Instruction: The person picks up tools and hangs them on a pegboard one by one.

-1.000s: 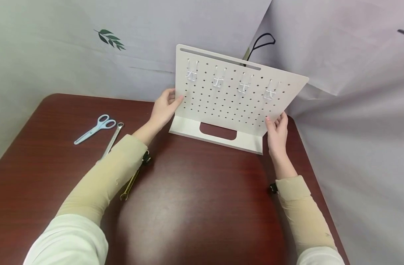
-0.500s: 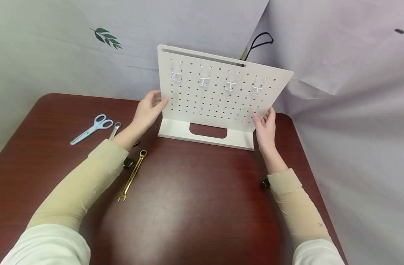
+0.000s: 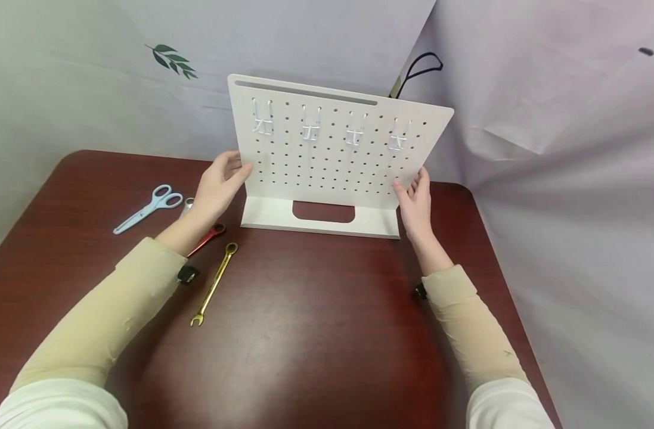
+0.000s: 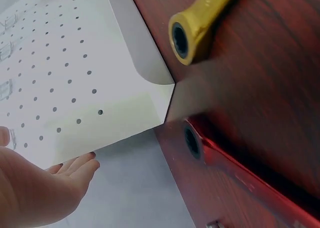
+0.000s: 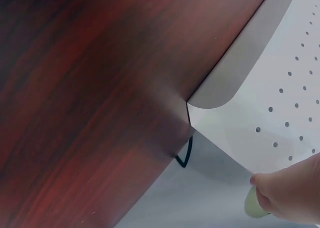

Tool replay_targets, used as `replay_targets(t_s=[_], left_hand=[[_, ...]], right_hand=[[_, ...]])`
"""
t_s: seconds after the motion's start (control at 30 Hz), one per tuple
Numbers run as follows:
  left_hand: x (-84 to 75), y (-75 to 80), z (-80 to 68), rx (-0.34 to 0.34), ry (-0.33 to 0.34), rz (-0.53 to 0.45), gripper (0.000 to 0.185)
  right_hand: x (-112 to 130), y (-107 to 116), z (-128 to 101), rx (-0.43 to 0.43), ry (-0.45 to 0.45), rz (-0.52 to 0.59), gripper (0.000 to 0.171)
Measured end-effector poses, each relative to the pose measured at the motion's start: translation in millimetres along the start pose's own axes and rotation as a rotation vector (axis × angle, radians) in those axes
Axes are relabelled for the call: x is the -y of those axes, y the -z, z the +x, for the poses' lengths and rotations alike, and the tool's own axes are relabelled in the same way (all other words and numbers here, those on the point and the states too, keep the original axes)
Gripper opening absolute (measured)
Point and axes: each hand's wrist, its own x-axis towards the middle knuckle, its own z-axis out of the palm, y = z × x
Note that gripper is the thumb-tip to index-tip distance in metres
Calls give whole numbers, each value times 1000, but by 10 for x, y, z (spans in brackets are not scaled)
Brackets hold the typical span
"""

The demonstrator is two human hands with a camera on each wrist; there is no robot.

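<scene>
A white pegboard stand (image 3: 332,156) stands upright near the back of the dark red-brown table, its foot with an oblong cut-out on the tabletop. Several clear hooks (image 3: 311,130) hang in a row across its upper part. My left hand (image 3: 217,186) grips its left edge, thumb on the front face and fingers behind. On the opposite edge, my right hand (image 3: 415,205) holds it the same way, lower down. The left wrist view shows the fingers (image 4: 80,174) reaching behind the board; in the right wrist view the thumb (image 5: 280,185) lies at the board's edge.
Left of the board lie light-blue scissors (image 3: 149,208), a silver wrench (image 3: 188,205) and a red wrench (image 3: 208,237), both partly hidden by my left arm. A gold wrench (image 3: 214,285) lies nearer the middle. Behind the board a black loop (image 3: 424,64) shows against the cloth backdrop.
Both hands have shifted the pegboard stand leftward along the table, and its front edge now runs more level across the view. The gold and red wrenches have come out from behind my left arm.
</scene>
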Motion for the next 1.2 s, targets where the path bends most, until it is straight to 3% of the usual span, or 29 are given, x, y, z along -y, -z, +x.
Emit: replay_targets(t_s=[0.5,0.67,0.83,0.97,1.2], left_hand=[[-1,13,-48,-20,6,12,68],[-2,0,-43,-21,-3,0,66],[-6,-17,-31,-19,-9,-12,65],[-3,-20,-25,-21,-5,-7,65],[-7,-15,-33,-28,-3,-2,65]], right_hand=[[-38,-12,37,17,43,-4,76],[-58,82,55,36,61,2,72],[-22,203,70,22,81,-66,76],[74,286,115,-23,144,-96,76],[379,363,243,-147,333,-113,72]])
